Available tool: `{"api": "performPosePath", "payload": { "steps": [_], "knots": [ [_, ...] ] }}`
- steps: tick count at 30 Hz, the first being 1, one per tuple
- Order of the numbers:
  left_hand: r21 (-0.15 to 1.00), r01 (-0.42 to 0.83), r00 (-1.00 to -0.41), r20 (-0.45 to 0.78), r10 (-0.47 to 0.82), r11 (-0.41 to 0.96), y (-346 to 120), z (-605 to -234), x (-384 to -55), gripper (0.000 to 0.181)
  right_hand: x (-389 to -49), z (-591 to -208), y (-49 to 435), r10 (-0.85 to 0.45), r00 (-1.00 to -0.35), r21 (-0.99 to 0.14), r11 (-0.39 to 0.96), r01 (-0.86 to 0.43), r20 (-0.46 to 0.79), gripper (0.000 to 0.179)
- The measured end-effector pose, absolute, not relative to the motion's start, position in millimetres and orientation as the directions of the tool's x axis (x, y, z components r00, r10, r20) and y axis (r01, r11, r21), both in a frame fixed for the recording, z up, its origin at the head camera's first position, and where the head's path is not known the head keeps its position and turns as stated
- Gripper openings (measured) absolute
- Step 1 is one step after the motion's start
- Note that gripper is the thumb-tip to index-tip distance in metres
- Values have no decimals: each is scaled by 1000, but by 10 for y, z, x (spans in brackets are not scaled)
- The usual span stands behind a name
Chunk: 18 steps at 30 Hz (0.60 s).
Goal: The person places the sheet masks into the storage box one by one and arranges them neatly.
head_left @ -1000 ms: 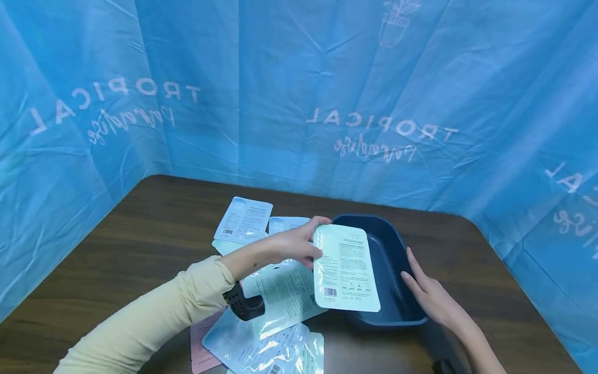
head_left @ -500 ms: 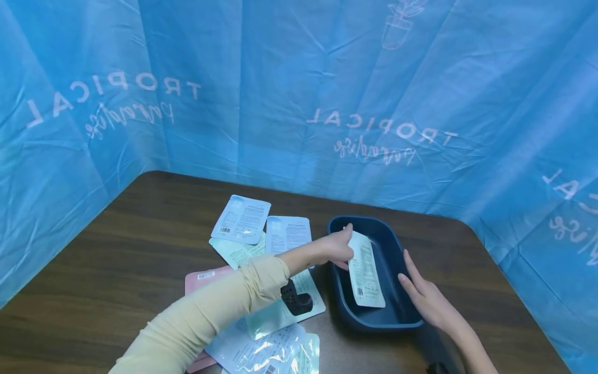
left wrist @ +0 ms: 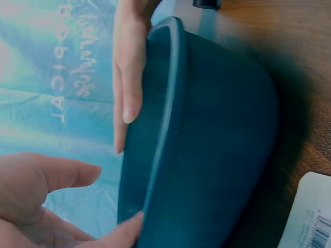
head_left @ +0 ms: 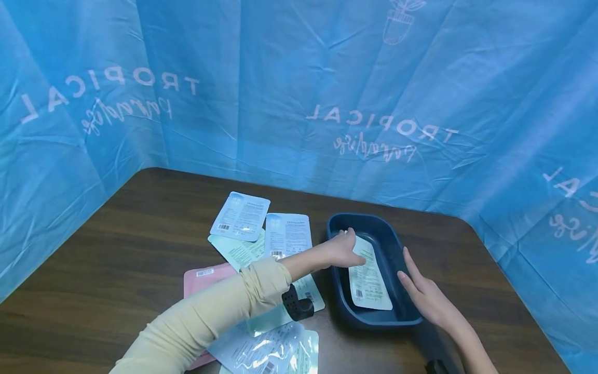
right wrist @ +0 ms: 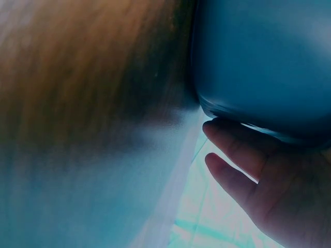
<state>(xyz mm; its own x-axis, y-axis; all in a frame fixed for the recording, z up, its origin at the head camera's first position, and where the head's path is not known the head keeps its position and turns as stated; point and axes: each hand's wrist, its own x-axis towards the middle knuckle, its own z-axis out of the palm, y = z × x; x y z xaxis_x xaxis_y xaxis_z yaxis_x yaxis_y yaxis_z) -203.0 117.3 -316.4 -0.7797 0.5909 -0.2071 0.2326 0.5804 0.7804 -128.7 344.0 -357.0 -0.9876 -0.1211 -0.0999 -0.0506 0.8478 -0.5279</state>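
Note:
A pale green sheet mask packet [head_left: 371,285] lies inside a dark blue bin [head_left: 376,325] on the table. My left hand [head_left: 343,251] reaches over the bin's left rim, at the packet's upper left, with thumb and fingers spread and nothing gripped. In the left wrist view, the fingertips of this hand [left wrist: 46,206] are right at the rim of the bin [left wrist: 217,119]. My right hand [head_left: 430,298] rests along the bin's right wall, fingers straight; the right wrist view has its fingers [right wrist: 235,147] against the outside of the bin [right wrist: 264,62].
Left of the bin lie more packets: two light blue ones [head_left: 240,215] at the back, a pink one [head_left: 210,278] and several green and blue ones [head_left: 261,345] overlapping nearer the front. My left sleeve [head_left: 205,322] covers some. A blue printed curtain [head_left: 299,104] surrounds the table.
My left hand has carried the green packet rightward into the bin and let it go, its fingers now spread. My right hand stays at the bin's right wall.

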Motion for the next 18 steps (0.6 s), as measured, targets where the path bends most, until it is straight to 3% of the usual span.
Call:
{"api": "performPosePath", "payload": {
  "steps": [10,18],
  "knots": [
    [773,233,-748,-244,617,589,1133,-3124,-2059,70,-1279,-3588,3441,-138,-987,-535,842,-75,-78,68],
    [797,276,-734,-186,653,538,1052,-3031,-2074,67,-1287,-3574,3450,-134,-987,-515,854,-70,-89,68]
  ]
}}
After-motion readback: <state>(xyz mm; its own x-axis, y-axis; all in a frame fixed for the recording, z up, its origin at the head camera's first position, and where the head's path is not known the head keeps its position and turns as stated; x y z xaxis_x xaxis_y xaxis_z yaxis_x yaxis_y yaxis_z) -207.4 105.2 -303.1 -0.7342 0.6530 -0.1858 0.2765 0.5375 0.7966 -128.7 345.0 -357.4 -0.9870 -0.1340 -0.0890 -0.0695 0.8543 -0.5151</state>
